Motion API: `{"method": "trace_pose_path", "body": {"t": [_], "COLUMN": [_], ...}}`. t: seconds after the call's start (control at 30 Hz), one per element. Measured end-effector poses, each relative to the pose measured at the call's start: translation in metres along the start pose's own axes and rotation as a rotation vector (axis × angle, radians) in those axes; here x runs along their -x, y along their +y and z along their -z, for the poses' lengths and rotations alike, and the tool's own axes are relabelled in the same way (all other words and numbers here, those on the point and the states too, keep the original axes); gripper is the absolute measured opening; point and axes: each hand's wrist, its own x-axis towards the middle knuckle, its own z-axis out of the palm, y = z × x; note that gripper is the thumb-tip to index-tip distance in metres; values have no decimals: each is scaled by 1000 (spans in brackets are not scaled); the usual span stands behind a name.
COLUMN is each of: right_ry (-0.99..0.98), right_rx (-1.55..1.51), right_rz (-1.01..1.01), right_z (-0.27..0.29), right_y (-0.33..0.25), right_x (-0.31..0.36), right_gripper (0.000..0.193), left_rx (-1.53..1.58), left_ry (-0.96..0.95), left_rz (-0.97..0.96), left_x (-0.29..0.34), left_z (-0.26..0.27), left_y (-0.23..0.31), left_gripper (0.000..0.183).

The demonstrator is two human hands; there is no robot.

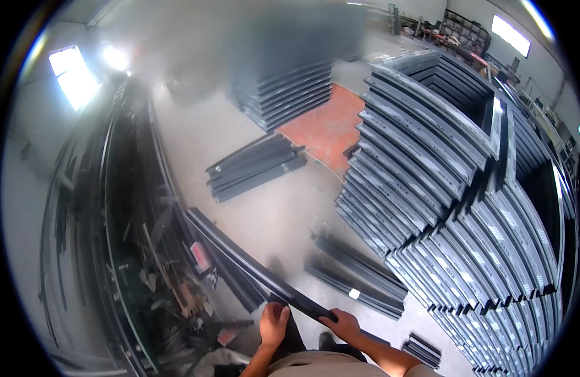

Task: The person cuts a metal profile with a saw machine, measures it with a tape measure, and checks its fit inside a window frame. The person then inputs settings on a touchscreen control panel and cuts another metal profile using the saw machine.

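A long dark grey metal profile (240, 252) runs slantwise in front of my body, from the left middle down to the lower right. My right hand (344, 327) is closed around its near part. My left hand (274, 323) is beside the profile, fingers curled and closed. What those fingers hold, if anything, I cannot make out; a dark edge shows just above them. Next to the profile on the left lie shorter dark strips (240, 286).
Tall stacks of grey frames (422, 138) fill the right side. Bundles of profiles (258, 164) and loose strips (356, 276) lie on the floor. A cluttered rack of long bars (130, 251) lines the left. Another stack (290, 94) stands beyond a red floor patch (331, 129).
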Motion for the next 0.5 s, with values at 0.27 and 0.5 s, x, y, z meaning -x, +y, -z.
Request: {"method": "trace_pose_path", "body": {"t": [0.27, 0.5], "right_ry": [202, 364], "right_rx": [-195, -339], "right_rz": [131, 414], "right_z": [22, 102], "right_y": [-139, -278], "right_x": [-246, -445], "right_gripper": [48, 51], "left_rx": [875, 819], "left_ry": [-381, -403], "left_rz": [273, 18], "left_x": [-279, -527], "left_z": [-14, 39], "left_y": [-10, 112], "left_gripper": [44, 25]}}
